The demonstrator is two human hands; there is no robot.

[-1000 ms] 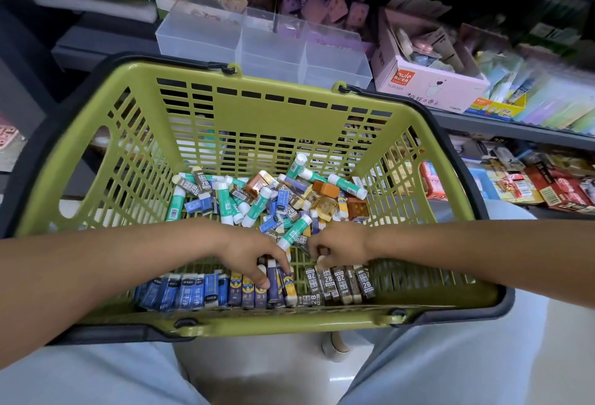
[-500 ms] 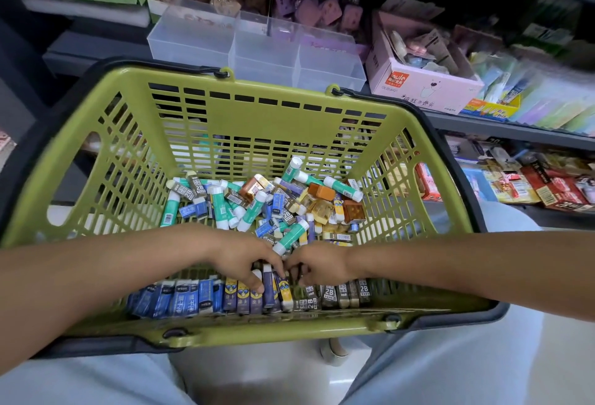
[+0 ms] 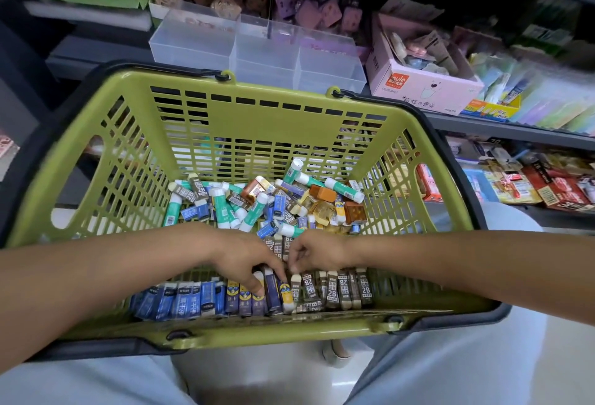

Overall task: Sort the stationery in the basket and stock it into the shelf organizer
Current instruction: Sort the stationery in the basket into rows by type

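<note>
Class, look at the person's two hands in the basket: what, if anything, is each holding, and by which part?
The left hand rests fingertips on the upright erasers' top ends. The right hand seems to pinch a 2B eraser by its top end, though its grip is partly hidden.

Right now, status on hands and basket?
Left hand pressing blue erasers. Right hand pinching a 2B eraser. Row lined at basket near wall; organizer unfilled.

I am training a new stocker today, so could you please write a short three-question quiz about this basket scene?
1. True or false: the clear organizer on the shelf already holds erasers.
2. Which erasers line the near wall of the green basket at its right end? A) blue B) brown 2B C) orange
3. Fill in: the left hand touches the row of ___ erasers.

Key: 1 false; 2 B, the brown 2B erasers; 3 sorted.
</note>
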